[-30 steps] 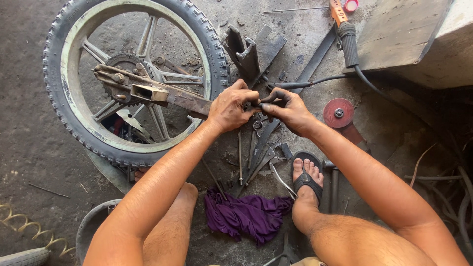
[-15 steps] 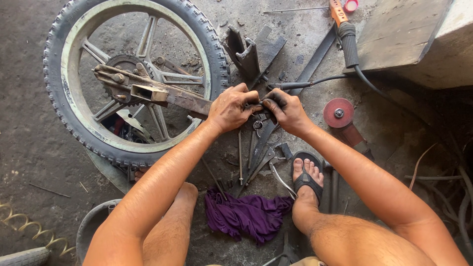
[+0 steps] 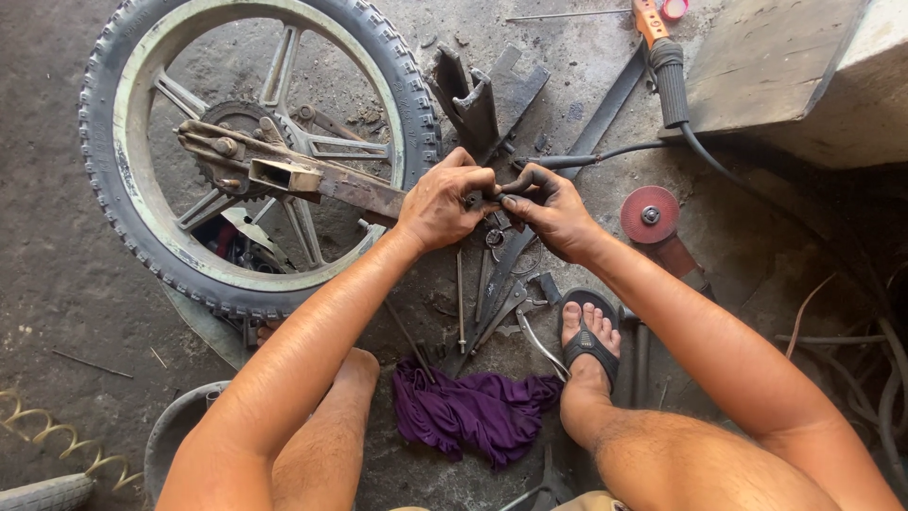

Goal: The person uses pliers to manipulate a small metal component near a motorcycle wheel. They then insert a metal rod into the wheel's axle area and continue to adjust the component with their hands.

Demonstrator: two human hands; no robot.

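Both hands meet near the middle of the view, over a dirty concrete floor (image 3: 57, 284). The left hand (image 3: 443, 203) is closed around the end of a rusty swingarm (image 3: 312, 180), which runs off toward 10 o'clock across a wheel (image 3: 255, 156) lying flat on the floor, its knobby tyre filling the upper left. The right hand (image 3: 549, 208) sits just beside the left, at its 3 o'clock, fingertips pinched on a small dark part (image 3: 490, 197) held between the two hands; what kind of part it is cannot be told. Directly below the hands, toward 6 o'clock, loose tools (image 3: 492, 303) lie scattered: thin rods, flat bars and what looks like pliers. Further down at 6 o'clock a purple rag (image 3: 473, 412) lies crumpled between the person's legs. The right foot, in a dark sandal (image 3: 588, 341), rests just right of the tools. At 3 o'clock from the right hand a red grinding disc (image 3: 650, 215) lies on the floor, and at 1 o'clock an orange-handled power tool (image 3: 657, 38) trails a black cable (image 3: 738, 180) past a grey slab (image 3: 785, 66) in the upper right corner. Dark metal brackets (image 3: 473, 95) stand at 12 o'clock above the hands. A metal spiral (image 3: 47, 435) lies at the lower left.
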